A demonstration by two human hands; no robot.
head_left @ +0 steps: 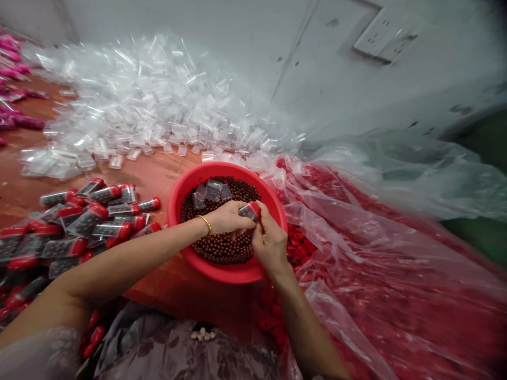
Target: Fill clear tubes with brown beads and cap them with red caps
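Over a red basin (174, 211) full of small brown beads (222, 248), both my hands meet at a small clear container (246, 211) with a red cap (254, 209) and dark contents. My left hand (226, 217), with a gold bracelet (206, 225) at the wrist, grips the clear body. My right hand (271, 237) has its fingers closed at the red cap end. Several clear empty containers (213, 192) lie on the beads near the basin's far side.
Filled red-capped containers (105, 227) are heaped at left on the reddish table (158, 168). Behind lies a large pile of clear containers (158, 105). Red caps (299, 245) and a plastic bag (380, 264) of red pieces are at right. Pink items (16, 100) lie far left.
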